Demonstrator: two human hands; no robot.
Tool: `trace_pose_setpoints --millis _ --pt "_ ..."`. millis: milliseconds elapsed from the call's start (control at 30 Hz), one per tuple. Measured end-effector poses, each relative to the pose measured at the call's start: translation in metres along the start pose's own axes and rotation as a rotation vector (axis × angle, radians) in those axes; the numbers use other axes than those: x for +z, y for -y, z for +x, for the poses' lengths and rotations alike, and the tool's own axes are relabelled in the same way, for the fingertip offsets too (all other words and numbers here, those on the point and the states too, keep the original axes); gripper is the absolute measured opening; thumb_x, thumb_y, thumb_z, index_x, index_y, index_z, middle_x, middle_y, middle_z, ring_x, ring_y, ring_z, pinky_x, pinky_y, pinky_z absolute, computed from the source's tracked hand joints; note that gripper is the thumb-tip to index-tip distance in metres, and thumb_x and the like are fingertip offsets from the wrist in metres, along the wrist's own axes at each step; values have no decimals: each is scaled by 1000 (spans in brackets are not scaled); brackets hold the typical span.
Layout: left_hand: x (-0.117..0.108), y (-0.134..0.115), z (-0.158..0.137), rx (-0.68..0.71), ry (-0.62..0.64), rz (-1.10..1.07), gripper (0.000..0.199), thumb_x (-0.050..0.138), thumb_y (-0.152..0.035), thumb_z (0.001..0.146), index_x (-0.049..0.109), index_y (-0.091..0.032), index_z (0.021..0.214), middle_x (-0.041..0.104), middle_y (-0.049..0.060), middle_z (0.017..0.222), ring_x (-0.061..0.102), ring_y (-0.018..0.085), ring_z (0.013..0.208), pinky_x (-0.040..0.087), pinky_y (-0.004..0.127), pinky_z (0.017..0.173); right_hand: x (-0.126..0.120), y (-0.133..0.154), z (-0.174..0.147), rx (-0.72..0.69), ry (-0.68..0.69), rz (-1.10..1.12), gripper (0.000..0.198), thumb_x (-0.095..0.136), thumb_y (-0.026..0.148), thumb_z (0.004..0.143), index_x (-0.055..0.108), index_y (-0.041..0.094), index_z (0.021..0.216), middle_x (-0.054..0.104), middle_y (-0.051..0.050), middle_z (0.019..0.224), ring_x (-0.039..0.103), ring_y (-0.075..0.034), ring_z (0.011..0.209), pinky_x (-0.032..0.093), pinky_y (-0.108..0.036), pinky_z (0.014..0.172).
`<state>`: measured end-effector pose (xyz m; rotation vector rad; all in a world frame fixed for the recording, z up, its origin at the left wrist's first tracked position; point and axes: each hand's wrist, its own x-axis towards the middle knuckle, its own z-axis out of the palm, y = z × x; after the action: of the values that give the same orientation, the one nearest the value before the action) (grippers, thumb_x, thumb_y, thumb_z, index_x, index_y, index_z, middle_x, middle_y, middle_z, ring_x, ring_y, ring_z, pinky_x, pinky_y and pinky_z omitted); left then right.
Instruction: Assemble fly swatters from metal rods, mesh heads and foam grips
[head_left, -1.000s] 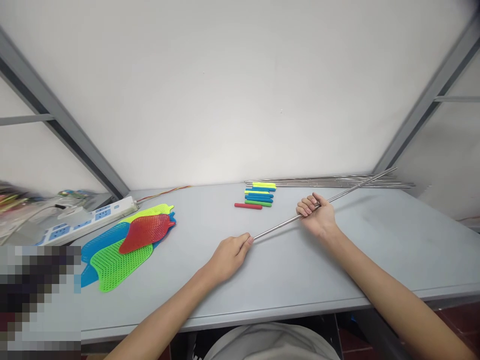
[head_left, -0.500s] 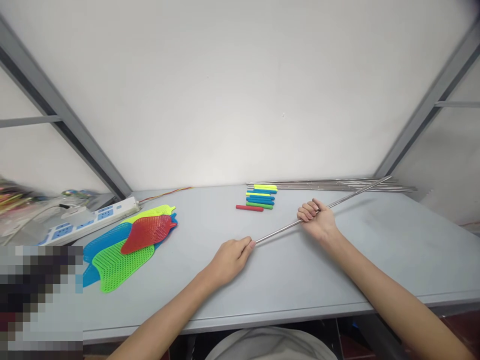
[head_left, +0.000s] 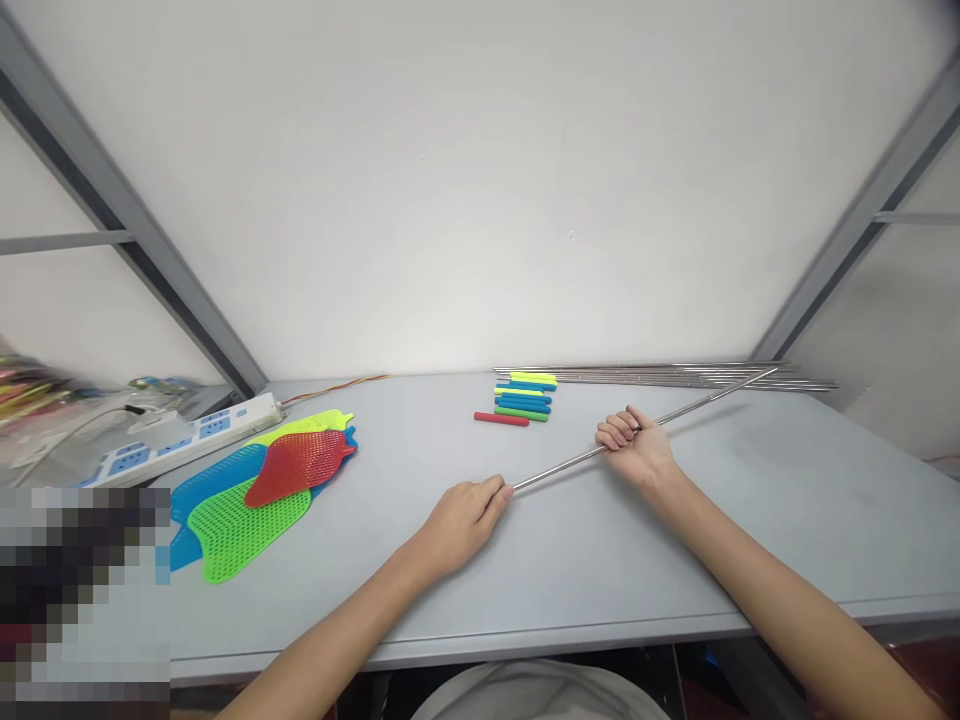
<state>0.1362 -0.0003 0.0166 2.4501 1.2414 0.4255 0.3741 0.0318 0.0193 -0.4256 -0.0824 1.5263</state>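
Nearest is the front edge of the worktop (head_left: 600, 560), with a bare strip between it and the hands. The left hand (head_left: 465, 520) pinches the near end of a metal rod (head_left: 559, 468) between thumb and fingers; the right hand (head_left: 637, 447), fingers curled, grips it farther along. The rod slants over the worktop, up to the right, so the step in hand seems to be steadying it with both hands. The next move probably calls for a firm left pinch and care with the long far end. To the left, mesh swatter heads (head_left: 296, 468) overlap beside a power strip (head_left: 187, 440), leaving room before the left hand. Beyond the hands lie coloured tubes (head_left: 523, 400) and a bundle of rods (head_left: 660, 378) along the wall (head_left: 510, 180); whether the rod's far tip touches that bundle, I cannot tell. Sideways room is widest at right.
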Motion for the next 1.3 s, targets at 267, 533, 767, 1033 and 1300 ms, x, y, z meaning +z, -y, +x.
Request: trace_pose_setpoints --millis 267,533,767,1033,1300 --pt "-2 -1 -2 -9 -3 -2 31 17 -39 83 35 -20 66 44 -3 56 42 12 54 27 23 50 -2 0 0 3 -3 10 27 35 17 72 17 18 52 17 6 41 18 -7 34 20 -20 31" --pt "0 1 -1 24 7 54 32 16 -39 83 33 -19 64 41 -3 54 40 12 53 26 22 50 -1 -2 0 14 -29 4 27 34 17 72 16 18 52 18 5 40 18 -8 34 20 -20 31" --pt "2 3 -1 17 0 62 32 17 -39 83 35 -19 65 41 -3 54 41 11 52 26 22 50 0 -2 0 14 -47 -3 27 34 16 72 16 18 52 18 5 40 19 -7 34 21 -20 31" --pt "2 2 -1 23 -1 88 34 15 -38 83 37 -19 64 41 -3 53 41 11 52 27 22 50 -2 -3 0 8 -31 -58 28 32 16 73 14 18 51 17 5 40 19 -7 33 22 -20 32" --pt "8 2 -1 22 -9 180 37 12 -38 84 38 -20 65 42 -2 52 39 12 51 27 23 52 -3 -4 0 -4 -51 -17 27 34 16 72 16 18 51 18 6 39 19 -7 33 20 -20 31"
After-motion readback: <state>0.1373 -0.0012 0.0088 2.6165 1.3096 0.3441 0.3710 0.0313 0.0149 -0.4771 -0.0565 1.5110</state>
